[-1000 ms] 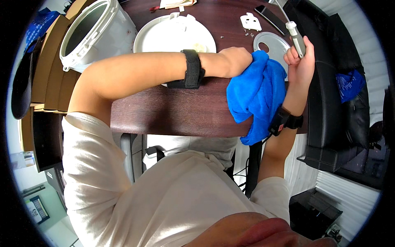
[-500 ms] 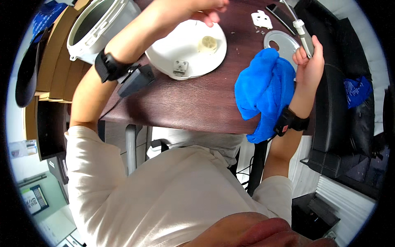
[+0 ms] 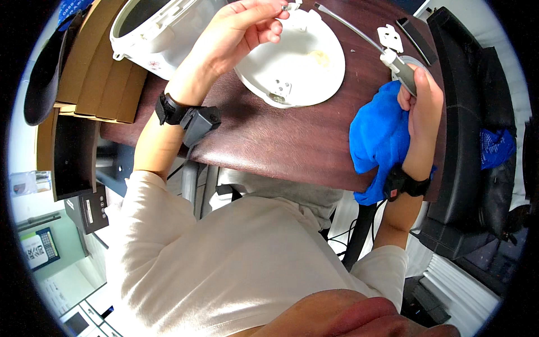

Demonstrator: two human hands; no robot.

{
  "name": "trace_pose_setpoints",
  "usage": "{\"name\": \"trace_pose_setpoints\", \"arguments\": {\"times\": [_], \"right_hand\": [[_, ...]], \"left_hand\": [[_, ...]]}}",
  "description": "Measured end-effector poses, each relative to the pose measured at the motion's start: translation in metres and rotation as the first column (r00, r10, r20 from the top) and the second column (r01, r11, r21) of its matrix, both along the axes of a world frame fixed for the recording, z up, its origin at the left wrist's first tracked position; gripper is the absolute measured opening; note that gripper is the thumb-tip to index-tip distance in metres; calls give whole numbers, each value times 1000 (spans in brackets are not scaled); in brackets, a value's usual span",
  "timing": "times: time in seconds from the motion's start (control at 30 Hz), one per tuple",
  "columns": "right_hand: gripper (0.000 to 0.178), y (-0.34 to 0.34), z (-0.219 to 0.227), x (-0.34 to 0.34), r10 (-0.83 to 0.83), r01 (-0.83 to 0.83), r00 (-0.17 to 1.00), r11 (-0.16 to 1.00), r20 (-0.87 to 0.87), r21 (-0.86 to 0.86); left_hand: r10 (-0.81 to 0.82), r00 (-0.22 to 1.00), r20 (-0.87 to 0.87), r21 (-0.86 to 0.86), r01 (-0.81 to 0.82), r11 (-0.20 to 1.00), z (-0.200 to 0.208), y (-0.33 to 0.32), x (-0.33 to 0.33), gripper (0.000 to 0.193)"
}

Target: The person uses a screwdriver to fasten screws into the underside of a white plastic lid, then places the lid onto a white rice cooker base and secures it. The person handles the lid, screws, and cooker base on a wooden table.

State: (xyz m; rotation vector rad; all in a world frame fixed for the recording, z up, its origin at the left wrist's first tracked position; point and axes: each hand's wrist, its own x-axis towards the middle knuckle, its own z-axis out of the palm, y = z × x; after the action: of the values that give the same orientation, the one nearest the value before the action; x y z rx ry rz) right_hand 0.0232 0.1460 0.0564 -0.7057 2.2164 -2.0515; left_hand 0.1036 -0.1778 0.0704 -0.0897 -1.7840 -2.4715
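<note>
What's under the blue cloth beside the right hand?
The blue cloth lies on the dark brown tabletop and drapes past its near edge. Anything else beneath is covered, so I can't tell.

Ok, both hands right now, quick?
Left hand: partly curled; whether it pinches something small cannot be told.
Right hand: closed around a grey-handled screwdriver.
</note>
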Motion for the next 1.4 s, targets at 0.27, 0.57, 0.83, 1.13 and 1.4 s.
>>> {"name": "trace_pose_setpoints", "arguments": {"times": [0.27, 0.57, 0.83, 1.13, 1.4], "right_hand": [[36, -4, -1, 12, 10, -11, 1000, 997, 14, 75], [31, -9, -11, 23, 53, -48, 998, 992, -37, 120], [30, -9, -10, 24, 66, -68, 997, 995, 26, 70], [32, -9, -8, 25, 52, -54, 997, 997, 49, 48], [30, -7, -11, 24, 57, -59, 995, 998, 77, 25]], "left_hand": [[-46, 999, 23, 29, 46, 999, -19, 6, 7, 19], [-60, 998, 12, 43, 59, 997, -21, 8, 19, 21], [-35, 999, -8, 69, 36, 997, -22, 9, 19, 21], [12, 999, -44, 16, -11, 1000, -21, 11, 22, 20], [63, 996, -58, -42, -66, 997, -21, 15, 23, 18]]}}
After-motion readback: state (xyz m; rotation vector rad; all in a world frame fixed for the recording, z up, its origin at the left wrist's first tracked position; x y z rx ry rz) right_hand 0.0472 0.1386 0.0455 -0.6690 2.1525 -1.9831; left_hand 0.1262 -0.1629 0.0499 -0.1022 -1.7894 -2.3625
